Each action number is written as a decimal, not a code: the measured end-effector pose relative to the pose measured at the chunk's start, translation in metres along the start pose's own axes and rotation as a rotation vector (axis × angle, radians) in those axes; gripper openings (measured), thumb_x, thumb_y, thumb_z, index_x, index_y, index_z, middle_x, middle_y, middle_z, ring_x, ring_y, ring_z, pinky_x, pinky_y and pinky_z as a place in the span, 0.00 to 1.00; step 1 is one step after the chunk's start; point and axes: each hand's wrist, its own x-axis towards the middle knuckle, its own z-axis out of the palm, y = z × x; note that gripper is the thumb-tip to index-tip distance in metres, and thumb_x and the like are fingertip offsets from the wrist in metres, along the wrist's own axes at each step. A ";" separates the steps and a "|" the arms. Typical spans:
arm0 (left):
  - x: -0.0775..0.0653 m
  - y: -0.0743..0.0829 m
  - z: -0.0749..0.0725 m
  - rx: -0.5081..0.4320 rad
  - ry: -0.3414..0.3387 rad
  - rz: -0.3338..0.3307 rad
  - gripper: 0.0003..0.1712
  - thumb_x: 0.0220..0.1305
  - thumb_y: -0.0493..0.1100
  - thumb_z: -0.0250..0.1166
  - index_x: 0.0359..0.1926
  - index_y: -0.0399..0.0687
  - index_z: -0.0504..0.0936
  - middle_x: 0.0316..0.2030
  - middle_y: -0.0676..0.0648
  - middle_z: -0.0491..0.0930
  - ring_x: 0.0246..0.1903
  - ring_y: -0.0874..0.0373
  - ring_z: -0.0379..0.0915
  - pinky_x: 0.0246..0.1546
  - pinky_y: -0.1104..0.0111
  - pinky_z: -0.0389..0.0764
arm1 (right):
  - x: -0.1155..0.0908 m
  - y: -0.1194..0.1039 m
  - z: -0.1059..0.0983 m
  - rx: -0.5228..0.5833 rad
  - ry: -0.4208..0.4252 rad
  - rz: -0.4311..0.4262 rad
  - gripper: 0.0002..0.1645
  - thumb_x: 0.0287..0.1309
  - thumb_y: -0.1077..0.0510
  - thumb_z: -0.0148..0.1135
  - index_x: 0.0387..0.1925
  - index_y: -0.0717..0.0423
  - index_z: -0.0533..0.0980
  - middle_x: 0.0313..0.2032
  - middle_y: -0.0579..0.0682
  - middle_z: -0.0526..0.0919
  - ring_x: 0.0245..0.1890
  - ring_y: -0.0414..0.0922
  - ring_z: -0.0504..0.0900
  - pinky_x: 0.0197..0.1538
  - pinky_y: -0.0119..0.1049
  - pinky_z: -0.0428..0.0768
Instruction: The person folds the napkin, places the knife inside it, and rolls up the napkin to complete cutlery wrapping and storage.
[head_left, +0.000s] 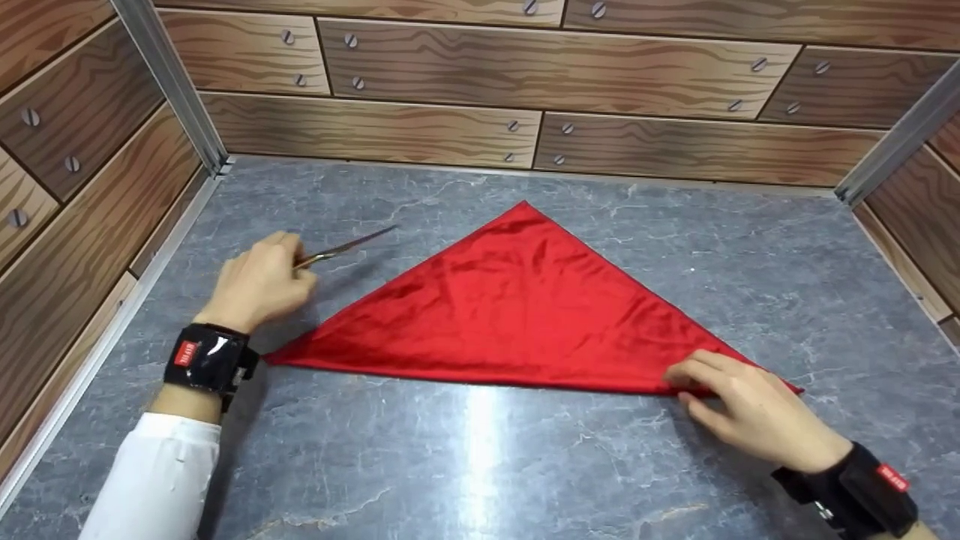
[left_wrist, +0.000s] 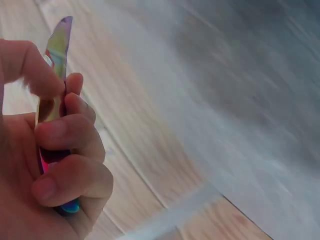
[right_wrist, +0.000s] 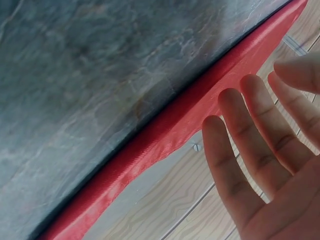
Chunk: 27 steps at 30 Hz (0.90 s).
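My left hand [head_left: 259, 281] holds a shiny, rainbow-tinted table knife [head_left: 345, 249], fingers curled round its handle. In the left wrist view the knife [left_wrist: 61, 47] has a rounded tip, with my left hand [left_wrist: 65, 145] wrapped about its lower part. A satin red cloth [head_left: 517, 307] lies as a triangle, its peak toward the back wall and long edge toward me. Over its right corner is my right hand [head_left: 750, 409], fingertips at the long edge. The right wrist view shows my right hand [right_wrist: 270, 165] with spread fingers beside the red cloth [right_wrist: 165, 130].
A grey marbled tabletop [head_left: 420, 457] bears the cloth. Wood-patterned panels [head_left: 525, 75] stand as walls at the back and on both sides, with metal corner posts [head_left: 176, 86]. Black bands [head_left: 210, 356] are strapped round both wrists.
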 end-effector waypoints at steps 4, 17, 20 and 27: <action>-0.002 0.035 0.002 -0.022 0.058 0.092 0.15 0.67 0.43 0.62 0.48 0.38 0.84 0.47 0.37 0.84 0.46 0.29 0.87 0.47 0.29 0.85 | 0.000 0.000 -0.001 0.011 -0.018 0.003 0.28 0.49 0.71 0.88 0.48 0.44 0.89 0.43 0.36 0.91 0.42 0.40 0.91 0.43 0.41 0.92; 0.000 0.127 0.039 -0.039 -0.046 0.417 0.07 0.80 0.36 0.68 0.53 0.37 0.86 0.50 0.40 0.84 0.41 0.42 0.90 0.41 0.44 0.95 | 0.010 -0.008 -0.001 0.068 -0.026 -0.014 0.26 0.52 0.72 0.86 0.48 0.46 0.89 0.43 0.37 0.90 0.38 0.35 0.85 0.40 0.34 0.87; 0.001 0.145 0.051 -0.038 -0.080 0.461 0.07 0.81 0.36 0.69 0.53 0.38 0.86 0.49 0.40 0.83 0.42 0.42 0.89 0.41 0.45 0.95 | 0.016 -0.012 0.000 0.065 -0.004 -0.032 0.26 0.53 0.72 0.86 0.49 0.47 0.89 0.43 0.38 0.90 0.39 0.37 0.87 0.41 0.36 0.89; 0.002 0.176 0.079 -0.056 -0.134 0.542 0.05 0.81 0.35 0.69 0.50 0.37 0.87 0.47 0.39 0.82 0.45 0.41 0.89 0.42 0.44 0.95 | 0.034 -0.027 0.007 -0.007 0.061 -0.028 0.26 0.55 0.68 0.87 0.54 0.49 0.90 0.49 0.44 0.92 0.46 0.44 0.93 0.41 0.43 0.92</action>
